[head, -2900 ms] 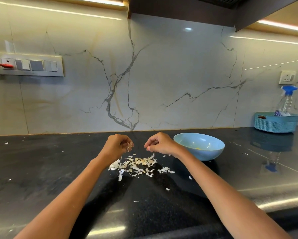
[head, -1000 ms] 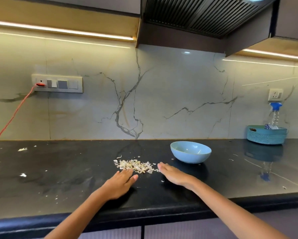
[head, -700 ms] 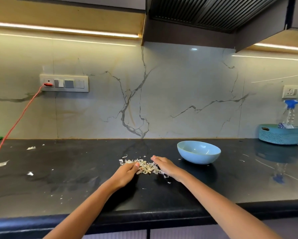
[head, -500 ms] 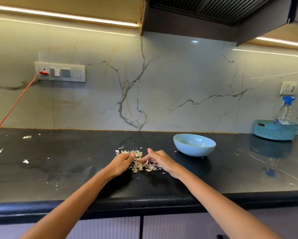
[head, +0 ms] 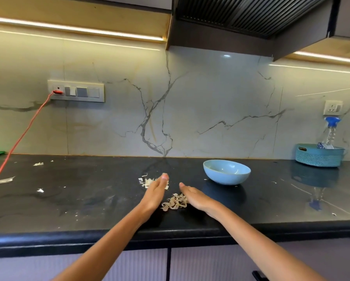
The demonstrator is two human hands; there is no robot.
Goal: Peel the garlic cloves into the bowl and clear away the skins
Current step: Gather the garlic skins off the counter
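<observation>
Black stone counter point(head: 68, 201), glossy, its front lip nearest us; entries follow from that edge back to the wall.

Item: our left hand point(head: 155, 194), flat, fingers straight and together, set on edge on the counter, holding nothing.

Item: our right hand point(head: 194, 196), likewise flat with fingers extended, empty, angled toward the left one.

Item: near heap of garlic skins point(head: 175, 202), between our two hands and touching the right palm's edge. We judge these papery, almost weightless and brittle, prone to skate on the polished stone and to scatter at a draught. Best handled by herding with the hand edges, then scooping from beneath or pinching the whole bunch at once.

Item: far heap of skins point(head: 146, 181), just behind our left fingertips, partly hidden by them.

Item: stray flakes point(head: 40, 190), well apart on the left of the counter.

Item: blue bowl point(head: 226, 171), upright, right of the hands and apart from them. Its contents do not show from this angle.

Item: teal basket point(head: 320, 155), far right, against the wall, with a spray bottle point(head: 331, 131) standing in it.

Item: marble-veined backsplash carrying a switch panel point(head: 76, 90) with a red cord point(head: 22, 136) plugged in.
</observation>
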